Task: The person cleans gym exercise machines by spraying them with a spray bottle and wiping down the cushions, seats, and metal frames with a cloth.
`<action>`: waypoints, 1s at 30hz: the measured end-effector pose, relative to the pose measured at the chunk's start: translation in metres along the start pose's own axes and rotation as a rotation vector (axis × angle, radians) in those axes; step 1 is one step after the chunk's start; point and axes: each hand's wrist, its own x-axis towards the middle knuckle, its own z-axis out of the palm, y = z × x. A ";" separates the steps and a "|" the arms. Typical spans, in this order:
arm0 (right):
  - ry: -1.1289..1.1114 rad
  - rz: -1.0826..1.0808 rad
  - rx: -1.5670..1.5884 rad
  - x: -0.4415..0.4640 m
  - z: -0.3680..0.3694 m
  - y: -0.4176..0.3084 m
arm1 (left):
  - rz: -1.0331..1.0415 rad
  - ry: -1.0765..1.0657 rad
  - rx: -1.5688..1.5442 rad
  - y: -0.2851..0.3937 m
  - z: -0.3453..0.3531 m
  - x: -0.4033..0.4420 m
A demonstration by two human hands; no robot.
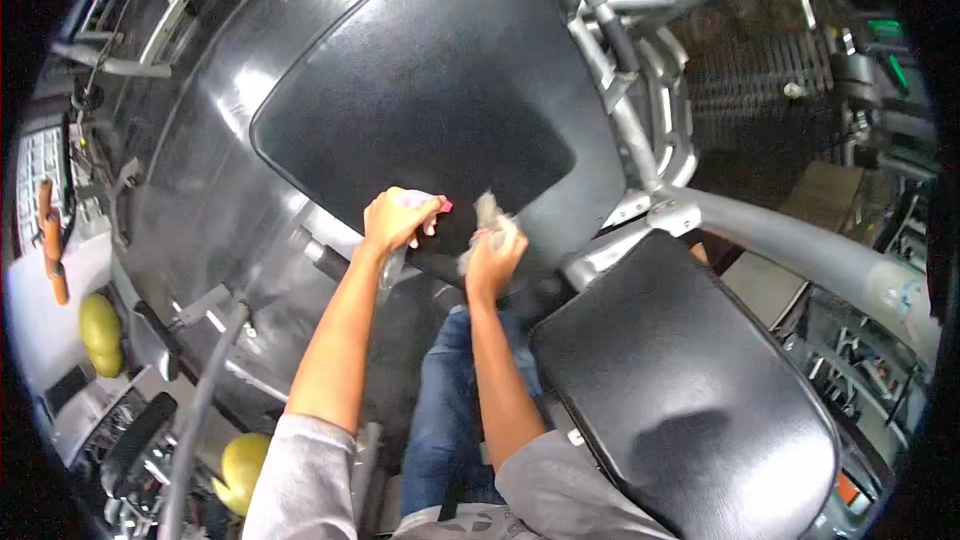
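My left hand [396,220] is closed around a small clear spray bottle [390,270]. Its pink nozzle tip shows by my fingers, pointing right, and its see-through body hangs below my palm. A crumpled greyish cloth [487,208] is gripped in my right hand [496,252], sticking out above and to the left of the fingers. Both hands are over the near edge of a large black padded cushion [430,70] of a gym machine. Whether either hand touches the cushion, I cannot tell.
A second black pad [690,390] lies to the right, close to my right arm. A thick silver frame tube [790,240] runs across the right side. Yellow round weights [243,470] and metal bars [205,410] stand at the lower left.
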 end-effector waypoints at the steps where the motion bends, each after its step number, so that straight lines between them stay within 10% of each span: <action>1: -0.097 0.146 0.050 -0.006 -0.007 -0.003 | 0.000 -0.003 -0.006 0.001 -0.001 -0.001; 6: -0.295 0.171 0.231 0.005 -0.044 -0.035 | 0.172 -0.073 -0.668 -0.024 0.000 -0.009; 15: -1.100 0.213 0.134 0.071 -0.138 -0.188 | 0.330 0.043 -0.577 0.029 0.000 -0.158; 23: -1.148 -0.324 -0.651 0.099 -0.235 -0.249 | 0.325 0.014 -0.641 0.080 0.040 -0.235; 30: -1.110 -0.287 -0.941 0.112 -0.340 -0.293 | 0.264 -0.014 -0.588 0.114 0.066 -0.237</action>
